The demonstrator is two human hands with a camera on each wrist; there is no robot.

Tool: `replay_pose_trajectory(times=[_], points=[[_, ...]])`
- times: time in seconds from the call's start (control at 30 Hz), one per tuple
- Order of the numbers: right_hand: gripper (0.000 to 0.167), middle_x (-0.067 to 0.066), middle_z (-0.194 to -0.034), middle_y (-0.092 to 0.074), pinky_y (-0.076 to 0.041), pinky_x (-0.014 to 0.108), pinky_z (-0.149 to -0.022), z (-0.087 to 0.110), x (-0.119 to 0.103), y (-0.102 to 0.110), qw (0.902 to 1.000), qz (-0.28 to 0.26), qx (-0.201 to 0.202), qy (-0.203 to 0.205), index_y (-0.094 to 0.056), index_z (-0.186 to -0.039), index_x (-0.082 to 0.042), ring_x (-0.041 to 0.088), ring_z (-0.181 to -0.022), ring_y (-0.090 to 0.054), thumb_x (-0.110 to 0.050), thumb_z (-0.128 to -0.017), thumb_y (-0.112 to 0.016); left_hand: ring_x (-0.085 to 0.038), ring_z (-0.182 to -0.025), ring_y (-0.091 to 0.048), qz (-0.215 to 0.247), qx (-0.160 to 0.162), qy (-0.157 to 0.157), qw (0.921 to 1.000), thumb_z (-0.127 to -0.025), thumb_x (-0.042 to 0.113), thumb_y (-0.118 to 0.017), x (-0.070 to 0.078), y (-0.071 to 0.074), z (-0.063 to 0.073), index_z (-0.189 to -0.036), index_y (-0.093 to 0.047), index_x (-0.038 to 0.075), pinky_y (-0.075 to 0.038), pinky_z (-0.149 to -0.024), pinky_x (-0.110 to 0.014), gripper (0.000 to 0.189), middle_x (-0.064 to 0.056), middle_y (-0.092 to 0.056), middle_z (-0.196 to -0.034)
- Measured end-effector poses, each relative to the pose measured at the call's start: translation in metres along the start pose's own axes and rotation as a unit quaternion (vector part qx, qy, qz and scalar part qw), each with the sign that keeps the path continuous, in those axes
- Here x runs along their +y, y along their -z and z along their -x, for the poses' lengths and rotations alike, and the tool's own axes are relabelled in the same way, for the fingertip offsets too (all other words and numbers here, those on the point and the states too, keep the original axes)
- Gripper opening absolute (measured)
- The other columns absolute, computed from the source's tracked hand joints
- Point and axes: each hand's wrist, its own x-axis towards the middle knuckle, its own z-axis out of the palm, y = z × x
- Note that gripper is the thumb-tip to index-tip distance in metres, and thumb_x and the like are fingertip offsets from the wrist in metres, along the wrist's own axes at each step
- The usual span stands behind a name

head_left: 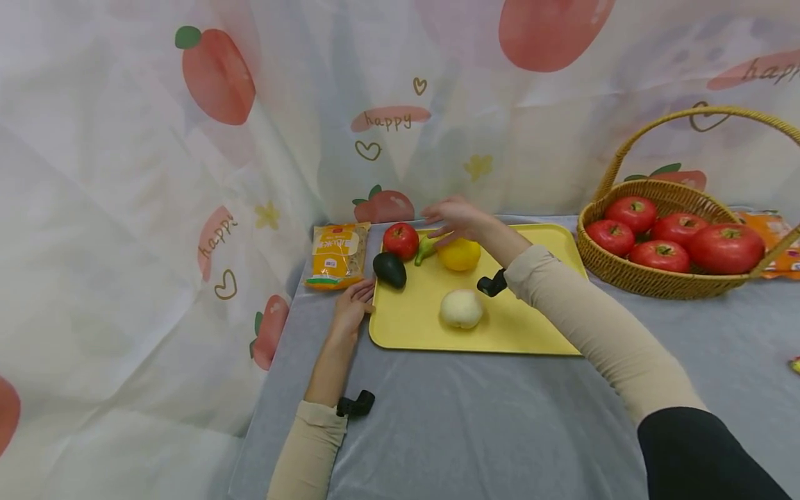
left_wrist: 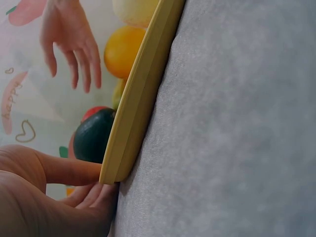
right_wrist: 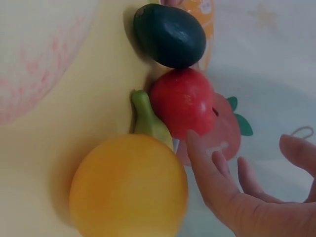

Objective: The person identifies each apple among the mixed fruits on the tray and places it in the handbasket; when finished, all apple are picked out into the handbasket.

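Note:
At the left edge of a yellow tray (head_left: 412, 330), my left hand (head_left: 353, 305) grips the rim, its thumb (left_wrist: 74, 170) against the edge and fingers lower down beside it. My right hand (head_left: 459, 219) hovers over the tray's back edge with loosely spread fingers, holding nothing. Below it lie a round yellow-orange fruit (right_wrist: 128, 187) and a green-tipped banana-like fruit (right_wrist: 148, 118), partly hidden. A red round fruit (head_left: 401, 240) sits at the back left corner, touching a dark green avocado (head_left: 389, 269). Nearer the front rests a pale, pink-flecked peach-like fruit (head_left: 462, 309).
An orange-yellow bag of grain (head_left: 337, 257) lies left of the tray. To the right stands a handled wicker basket (head_left: 650, 281) with several red fruits, an orange packet (head_left: 771, 229) behind it. A grey cloth (head_left: 475, 423) covers the table; a printed curtain (head_left: 300, 90) hangs behind.

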Motion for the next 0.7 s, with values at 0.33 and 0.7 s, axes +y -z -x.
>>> replay_pose_trajectory(times=[0.33, 0.7], points=[[0.054, 0.026, -0.157, -0.043, -0.045, 0.063, -0.109, -0.020, 0.006, -0.021, 0.9993, 0.006, 0.036, -0.007, -0.048, -0.147, 0.005, 0.046, -0.143, -0.044, -0.021, -0.102, -0.064, -0.030, -0.138, -0.055, -0.005, 0.011, 0.000, 0.9999, -0.082, -0.026, -0.052, 0.000, -0.001, 0.001, -0.144, -0.057, -0.002, -0.044, -0.115, -0.043, 0.067, -0.020, -0.059, -0.146], [0.049, 0.018, -0.157, -0.045, -0.050, 0.065, -0.102, -0.039, 0.014, -0.032, 0.9969, 0.044, 0.066, -0.004, -0.056, -0.145, 0.002, 0.042, -0.146, -0.042, -0.017, -0.100, -0.065, -0.030, -0.138, -0.055, -0.001, 0.007, -0.007, 1.0000, -0.081, -0.026, -0.051, 0.000, 0.000, 0.000, -0.143, -0.057, -0.002, -0.045, -0.115, -0.044, 0.066, -0.020, -0.059, -0.145]])
